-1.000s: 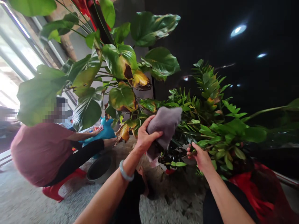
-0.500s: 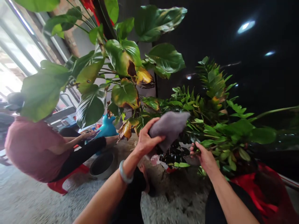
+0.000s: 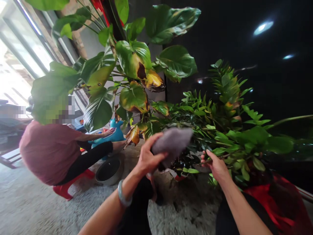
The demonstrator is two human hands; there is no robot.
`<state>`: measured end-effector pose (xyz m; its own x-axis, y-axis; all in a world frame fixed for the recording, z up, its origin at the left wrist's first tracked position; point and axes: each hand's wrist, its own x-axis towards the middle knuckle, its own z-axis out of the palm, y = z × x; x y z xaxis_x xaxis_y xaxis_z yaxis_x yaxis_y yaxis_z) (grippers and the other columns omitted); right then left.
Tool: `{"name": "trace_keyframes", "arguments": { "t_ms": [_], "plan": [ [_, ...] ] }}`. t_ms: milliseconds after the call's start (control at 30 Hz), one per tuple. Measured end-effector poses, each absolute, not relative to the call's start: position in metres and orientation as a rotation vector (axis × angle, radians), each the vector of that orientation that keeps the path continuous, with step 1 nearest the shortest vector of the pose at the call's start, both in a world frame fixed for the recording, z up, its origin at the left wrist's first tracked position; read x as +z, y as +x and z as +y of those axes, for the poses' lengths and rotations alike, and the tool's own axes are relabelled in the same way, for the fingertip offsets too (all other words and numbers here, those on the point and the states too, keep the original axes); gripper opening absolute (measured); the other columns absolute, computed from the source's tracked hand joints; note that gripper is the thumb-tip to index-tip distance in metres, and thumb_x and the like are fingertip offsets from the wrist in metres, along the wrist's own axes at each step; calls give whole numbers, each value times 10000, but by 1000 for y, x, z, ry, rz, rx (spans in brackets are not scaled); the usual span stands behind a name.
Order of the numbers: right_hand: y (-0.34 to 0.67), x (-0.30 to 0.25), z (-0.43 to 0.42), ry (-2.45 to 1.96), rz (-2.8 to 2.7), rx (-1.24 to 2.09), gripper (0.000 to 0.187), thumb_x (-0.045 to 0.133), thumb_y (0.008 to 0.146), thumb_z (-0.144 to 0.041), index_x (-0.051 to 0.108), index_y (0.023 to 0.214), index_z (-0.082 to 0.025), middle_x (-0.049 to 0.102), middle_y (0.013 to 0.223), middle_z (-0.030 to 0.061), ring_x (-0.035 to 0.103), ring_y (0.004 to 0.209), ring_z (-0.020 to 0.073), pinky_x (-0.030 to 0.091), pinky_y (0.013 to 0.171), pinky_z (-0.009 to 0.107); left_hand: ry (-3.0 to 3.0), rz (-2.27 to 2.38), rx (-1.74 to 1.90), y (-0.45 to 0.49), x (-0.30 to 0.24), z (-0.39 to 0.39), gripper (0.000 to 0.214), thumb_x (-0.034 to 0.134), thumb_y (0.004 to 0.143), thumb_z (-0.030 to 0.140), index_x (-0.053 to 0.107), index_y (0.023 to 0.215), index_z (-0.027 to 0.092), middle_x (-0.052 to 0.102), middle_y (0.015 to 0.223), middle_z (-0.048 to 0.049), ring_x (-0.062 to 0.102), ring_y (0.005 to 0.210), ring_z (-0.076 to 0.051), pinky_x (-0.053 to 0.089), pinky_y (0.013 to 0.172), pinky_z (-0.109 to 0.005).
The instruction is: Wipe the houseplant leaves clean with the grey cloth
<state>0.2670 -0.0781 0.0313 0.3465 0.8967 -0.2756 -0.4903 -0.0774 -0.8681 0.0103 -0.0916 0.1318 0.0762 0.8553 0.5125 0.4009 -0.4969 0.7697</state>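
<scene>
A grey-purple cloth [image 3: 174, 143], blurred by motion, is in my left hand [image 3: 148, 158], with the thumb and fingers closed on its near end. It hangs in front of a dark-leaved plant. Lower right, my right hand [image 3: 217, 165] has its fingers curled round a thin stem of the leafy green plant [image 3: 231, 147]; the fingers partly hide the grip. Green leaves spread behind and to the right of that hand. Above my left hand hang the big leaves of a taller plant [image 3: 134, 96], several with yellow and brown edges.
At left a person in a pink shirt [image 3: 49, 148] sits on a red stool [image 3: 65, 189], one hand near a blue animal-shaped toy [image 3: 118, 132]. A grey basin [image 3: 109, 171] stands on the concrete floor. Red wrapping [image 3: 274, 199] lies lower right. A glossy dark wall [image 3: 234, 29] rises behind.
My left hand has drawn slightly left and down with the cloth. My right hand keeps its grip beside the plant. The seated person's arm now reaches toward the blue toy.
</scene>
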Motion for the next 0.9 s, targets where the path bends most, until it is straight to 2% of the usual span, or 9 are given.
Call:
{"name": "trace_keyframes", "arguments": {
  "t_ms": [67,133,267,367,433,533,633,767,900],
  "plan": [
    [265,32,-77,-1146,-459,1212,301,774,545,-408,663,687,-167,641,507,0,574,396,138,439,360,229,1744,1449,1668,12,148,-73,609,716,617,239,596,1214,205,641,1190,-49,583,1088,-244,442,976,-365],
    [263,33,-76,-1150,-454,1209,293,775,541,-400,659,677,-168,638,499,-4,572,390,138,439,354,228,1609,1549,1724,15,141,-65,604,705,608,246,595,1199,194,644,1158,-47,590,1057,-242,448,960,-372],
    [262,34,-77,-1153,-447,1208,301,788,529,-392,666,675,-159,636,486,-2,574,386,141,433,346,225,1544,1427,1240,16,87,-95,556,715,495,183,665,1049,177,692,981,-25,626,908,-237,493,858,-356],
    [265,34,-79,-1154,-438,1213,315,794,500,-390,674,670,-155,644,493,3,573,388,138,441,349,224,1465,1389,1094,5,75,-123,539,713,505,207,677,1043,192,696,920,-14,625,837,-226,504,778,-334],
    [266,34,-79,-1153,-437,1217,315,794,490,-393,673,664,-161,647,496,1,572,389,136,450,352,226,1470,1432,1237,-3,96,-122,554,720,528,257,665,1076,195,689,926,-16,619,841,-227,498,775,-333],
    [266,33,-78,-1157,-440,1215,309,795,493,-395,663,662,-172,638,487,-8,567,384,139,453,349,235,1561,1569,1601,-8,140,-88,590,738,553,296,640,1127,200,664,1064,-30,596,981,-240,457,898,-348],
    [263,32,-75,-1161,-443,1201,320,793,496,-398,656,677,-172,631,482,-9,572,385,147,450,352,241,1609,1572,1727,-4,149,-50,619,714,593,284,592,1194,199,634,1146,-45,579,1034,-230,440,941,-350],
    [261,30,-75,-1176,-432,1181,331,787,487,-402,662,683,-167,639,489,-4,579,396,153,441,354,241,1563,1573,1381,4,92,-61,536,706,528,200,637,1060,179,672,971,-25,611,896,-222,479,862,-355],
    [264,31,-79,-1204,-423,1188,333,794,467,-395,673,672,-163,644,492,5,571,397,155,434,351,247,1436,1562,1168,-6,64,-112,536,675,525,156,650,1060,189,678,876,-3,618,800,-212,499,773,-339]
  ]
}}
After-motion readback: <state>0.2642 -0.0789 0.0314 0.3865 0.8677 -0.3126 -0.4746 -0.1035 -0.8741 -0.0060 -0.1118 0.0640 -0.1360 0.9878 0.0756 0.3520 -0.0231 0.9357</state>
